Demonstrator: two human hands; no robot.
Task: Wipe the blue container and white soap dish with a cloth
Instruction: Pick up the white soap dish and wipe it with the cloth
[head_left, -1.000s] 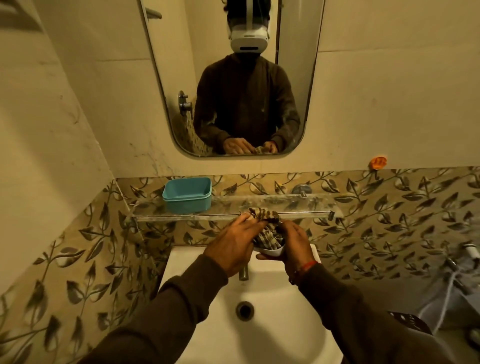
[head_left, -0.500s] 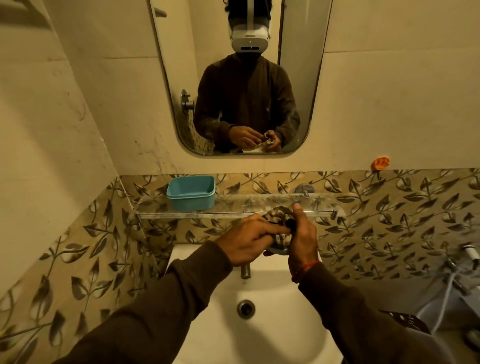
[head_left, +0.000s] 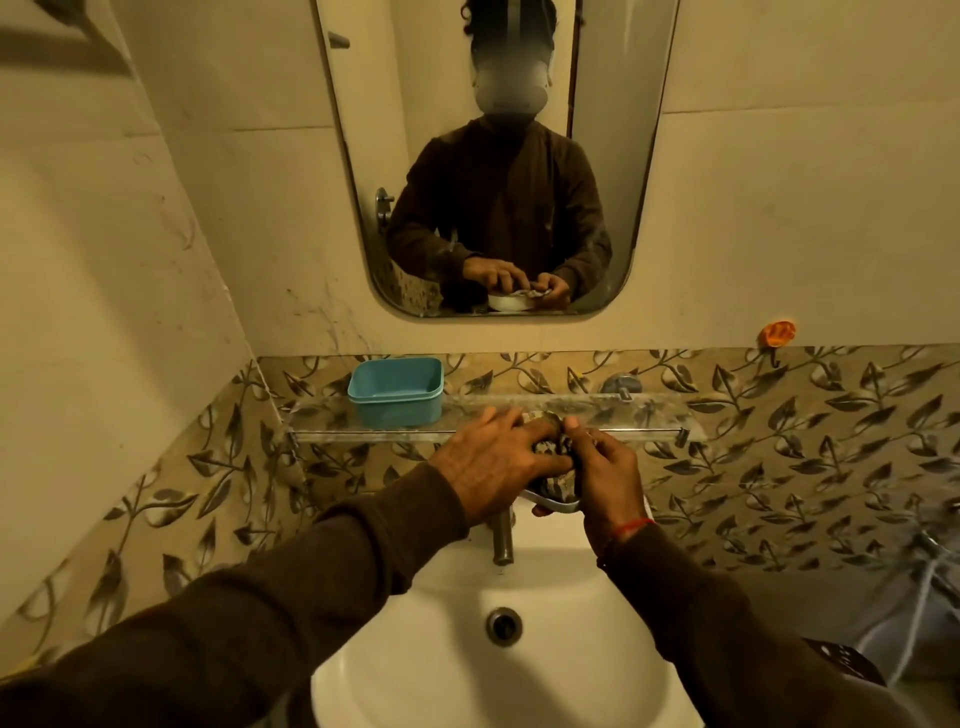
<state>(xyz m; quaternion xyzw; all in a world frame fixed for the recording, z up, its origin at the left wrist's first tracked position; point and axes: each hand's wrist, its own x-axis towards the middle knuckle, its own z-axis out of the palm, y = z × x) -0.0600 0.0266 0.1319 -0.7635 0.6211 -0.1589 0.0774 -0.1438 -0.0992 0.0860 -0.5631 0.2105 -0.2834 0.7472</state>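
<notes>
The blue container (head_left: 396, 391) stands open and upright on the left part of the glass shelf (head_left: 649, 410). Over the basin, my right hand (head_left: 605, 475) holds the white soap dish (head_left: 550, 502), of which only the near rim shows. My left hand (head_left: 491, 462) presses a striped cloth (head_left: 550, 449) down into the dish. The mirror shows the dish's white underside between both hands.
A white basin (head_left: 447, 649) with a drain lies below my hands, and a metal tap (head_left: 502, 535) stands right under them. The mirror (head_left: 498, 156) hangs above the shelf. An orange hook (head_left: 777, 332) sits on the right wall. Hoses hang at the far right.
The dish and cloth have stayed between my hands above the tap. My left hand has shifted over the cloth, and my right thumb has come down from its raised position.
</notes>
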